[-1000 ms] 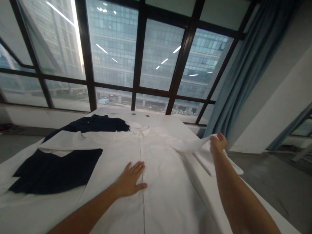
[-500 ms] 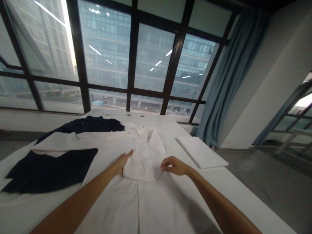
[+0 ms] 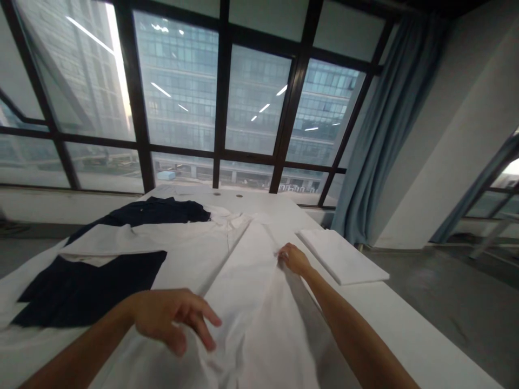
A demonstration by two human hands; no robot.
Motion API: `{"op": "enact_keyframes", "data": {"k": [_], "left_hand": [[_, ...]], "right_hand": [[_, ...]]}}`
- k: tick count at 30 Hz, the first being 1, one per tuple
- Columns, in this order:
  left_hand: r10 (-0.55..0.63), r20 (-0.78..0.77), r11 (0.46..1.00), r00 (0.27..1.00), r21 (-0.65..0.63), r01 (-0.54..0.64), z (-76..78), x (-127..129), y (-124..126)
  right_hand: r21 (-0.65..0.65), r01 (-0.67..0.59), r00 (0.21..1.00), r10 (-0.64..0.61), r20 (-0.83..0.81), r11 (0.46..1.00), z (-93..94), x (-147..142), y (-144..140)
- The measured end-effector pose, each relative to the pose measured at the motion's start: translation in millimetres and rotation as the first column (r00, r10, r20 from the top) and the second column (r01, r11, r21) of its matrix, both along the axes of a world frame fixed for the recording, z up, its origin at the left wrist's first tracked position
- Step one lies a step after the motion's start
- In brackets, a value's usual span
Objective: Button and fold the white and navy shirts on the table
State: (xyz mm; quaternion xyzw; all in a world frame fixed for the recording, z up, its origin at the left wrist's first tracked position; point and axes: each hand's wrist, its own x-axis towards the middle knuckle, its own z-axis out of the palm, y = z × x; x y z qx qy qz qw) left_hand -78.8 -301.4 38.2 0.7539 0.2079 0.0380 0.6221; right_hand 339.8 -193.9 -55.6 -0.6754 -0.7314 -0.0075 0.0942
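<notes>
White shirt pinched by right hand; left hand loose.

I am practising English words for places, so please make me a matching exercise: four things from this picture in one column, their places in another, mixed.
Things:
1. white shirt
2. dark blue garment
3. folded white cloth
4. curtain

Places:
A. at the table's right edge
B. hanging beside the window, right
C. spread under both hands
D. on the table's left part

Pairs: 1-C, 2-D, 3-A, 4-B
</notes>
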Motion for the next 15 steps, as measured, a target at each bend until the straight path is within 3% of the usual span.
{"op": "enact_keyframes", "data": {"k": [2, 4, 6, 7, 9, 11, 13, 15], "left_hand": [[-0.227, -0.072, 0.963, 0.971, -0.163, 0.213, -5.3, 3.3, 5.5], [-0.269, -0.136, 0.954, 0.954, -0.178, 0.243, -13.9, 15.6, 18.1], [-0.098, -0.154, 0.995, 0.983, 0.018, 0.102, -23.3, 34.3, 30.2], [0.026, -0.135, 0.984, 0.99, 0.18, -0.002, -27.8, 44.3, 33.6], [0.185, -0.075, 0.862, 0.98, 0.492, -0.125, -36.6, 61.7, 32.8], [0.164, -0.064, 0.737, 0.984, 0.672, -0.079, -46.1, 71.7, 23.0], [0.047, -0.115, 0.68, 0.992, 0.732, 0.053, -58.3, 74.0, 10.0], [-0.02, -0.157, 0.633, 0.987, 0.763, 0.134, -73.7, 72.2, 0.6]], "right_hand": [[-0.005, 0.015, 1.0, -0.015, 0.006, 1.0, 1.1, 0.9, 4.3], [0.016, 0.05, 0.999, -0.05, 0.006, 0.999, 2.3, 2.5, 9.7], [0.071, 0.101, 0.995, -0.1, -0.011, 0.992, 1.6, 3.8, 15.5], [0.1, 0.11, 0.994, -0.108, -0.024, 0.989, 0.1, 4.5, 18.1], [0.096, 0.057, 0.998, -0.055, -0.027, 0.994, -5.4, 6.0, 22.4], [-0.011, -0.035, 0.999, 0.035, 0.001, 0.999, -12.3, 7.4, 25.9], [-0.158, -0.068, 0.996, 0.077, 0.05, 0.985, -17.3, 5.9, 30.9], [-0.202, -0.044, 0.992, 0.067, 0.109, 0.978, -18.1, -2.3, 40.9]]}}
